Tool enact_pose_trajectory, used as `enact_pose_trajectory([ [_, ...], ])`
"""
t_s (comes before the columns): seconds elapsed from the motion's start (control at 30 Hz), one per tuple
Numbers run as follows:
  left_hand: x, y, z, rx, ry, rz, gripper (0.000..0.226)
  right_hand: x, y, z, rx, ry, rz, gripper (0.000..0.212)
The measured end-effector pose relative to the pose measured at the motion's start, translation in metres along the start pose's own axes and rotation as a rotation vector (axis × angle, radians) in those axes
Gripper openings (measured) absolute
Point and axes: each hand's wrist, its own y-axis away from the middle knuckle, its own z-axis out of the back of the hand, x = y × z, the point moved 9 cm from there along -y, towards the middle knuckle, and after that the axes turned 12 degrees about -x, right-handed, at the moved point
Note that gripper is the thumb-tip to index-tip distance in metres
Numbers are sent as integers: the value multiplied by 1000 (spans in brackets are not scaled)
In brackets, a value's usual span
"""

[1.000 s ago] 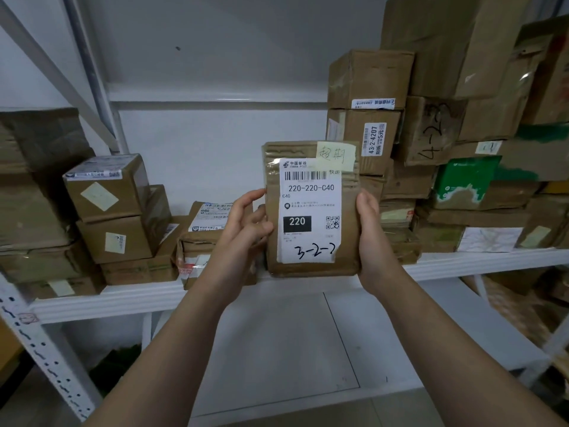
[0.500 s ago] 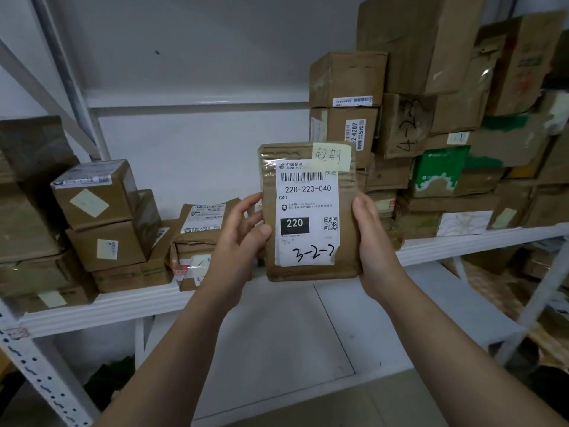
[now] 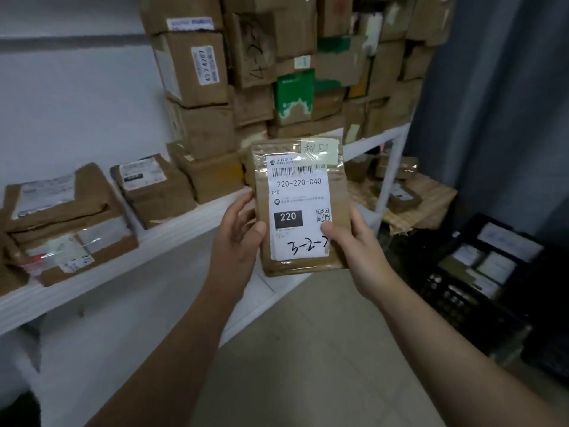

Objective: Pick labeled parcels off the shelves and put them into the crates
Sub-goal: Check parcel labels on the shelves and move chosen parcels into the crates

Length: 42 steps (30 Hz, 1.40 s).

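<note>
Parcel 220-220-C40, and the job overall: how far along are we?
Done: the black crate at lower right already holds several labeled parcels. In hand: the left hand and right hand grip parcel 220-220-C40 by its sides, clear of the shelf, label facing the camera. Left: it is not yet in the crate, and many boxes sit on the shelf.

Parcel label (image 3: 300,208): 220-220-C40 (handwritten 3-2-7)
</note>
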Motion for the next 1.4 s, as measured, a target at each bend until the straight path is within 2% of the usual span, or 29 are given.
enact_pose_trajectory([
  [0.1, 24, 22, -63, 82, 71, 100, 42, -11, 13, 67, -111, -25, -51, 65],
  [0.3, 60, 62, -214, 225, 96, 197, 41, -21, 30, 228, -335, -42, -112, 58],
  [0.5, 97, 115, -373, 379, 65, 322, 34, -35, 48, 383, -381, 81, -224, 72],
  [0.6, 125, 139, -436, 428, 19, 404, 30, -43, 53, 447, -478, 93, -258, 61],
  [0.67, 143, 148, -461, 467, -8, 462, 34, -49, 53, 473, -556, 92, -274, 61],
  [0.8, 170, 152, -520, 579, -32, 518, 29, -73, 37, 523, -712, 31, -321, 57],
  [0.87, 182, 147, -548, 651, -39, 510, 36, -84, 21, 542, -768, 23, -323, 57],
  [1.0, 205, 129, -599, 832, -106, 445, 88, -109, -25, 577, -849, 34, -326, 51],
  [1.03, 210, 120, -613, 872, -140, 408, 93, -114, -41, 585, -844, 56, -332, 50],
  [1.17, 237, 59, -673, 913, -220, 233, 92, -134, -119, 616, -798, 184, -339, 48],
  [1.4, 318, -30, -772, 1029, -388, 177, 88, -194, -234, 663, -692, 243, -412, 73],
])
